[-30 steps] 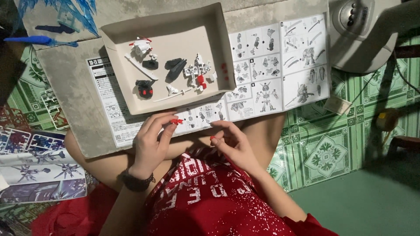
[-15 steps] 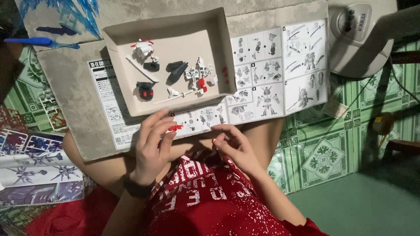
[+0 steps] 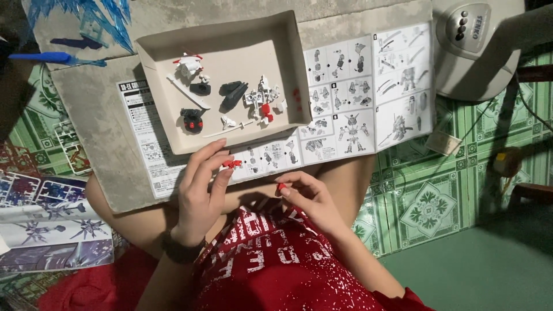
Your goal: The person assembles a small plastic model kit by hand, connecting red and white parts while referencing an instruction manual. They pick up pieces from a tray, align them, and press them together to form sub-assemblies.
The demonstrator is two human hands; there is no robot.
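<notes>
Here, left of centre, the left hand (image 3: 200, 193) lies fingers-up on the instruction sheet (image 3: 345, 98), pinching a small red part (image 3: 233, 164) at its fingertips. Just right, the right hand (image 3: 308, 198) curls low over the lap, holding a red piece (image 3: 281, 186) between fingertips. Above both, the cardboard tray (image 3: 288, 40) holds white, black and red model parts (image 3: 256, 98).

A green patterned tile floor (image 3: 429, 201) spreads under everything, giving way to plain green flooring (image 3: 484, 276) at lower right. A grey fan base (image 3: 472, 46) stands at upper right, dark furniture legs (image 3: 533, 190) beside it. Light is dim, shadowed at right.
</notes>
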